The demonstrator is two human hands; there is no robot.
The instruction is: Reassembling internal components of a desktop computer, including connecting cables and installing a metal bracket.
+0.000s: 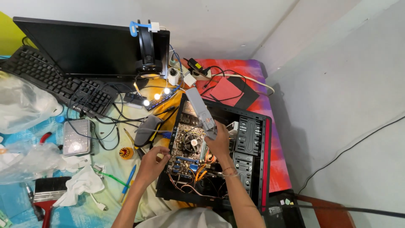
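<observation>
An open black computer case (253, 139) lies flat on the table, its motherboard (187, 147) and round cooler fan (193, 142) exposed. My right hand (219, 141) grips a long grey bar-shaped tool (200, 110) by its near end and holds it slanted over the case's upper left corner. My left hand (152, 162) rests at the case's left edge with its fingers curled near the board's edge; whether it pinches anything is too small to tell. Orange wires (202, 174) bunch in the case below my right wrist.
A black keyboard (50, 80) and a dark monitor (88, 48) with headphones (147, 50) stand at the left back. Cables, a lit LED strip (157, 96), a mouse (147, 128), pens, a brush (48, 190), cloth and plastic bags clutter the left. A power strip (198, 71) lies behind the case.
</observation>
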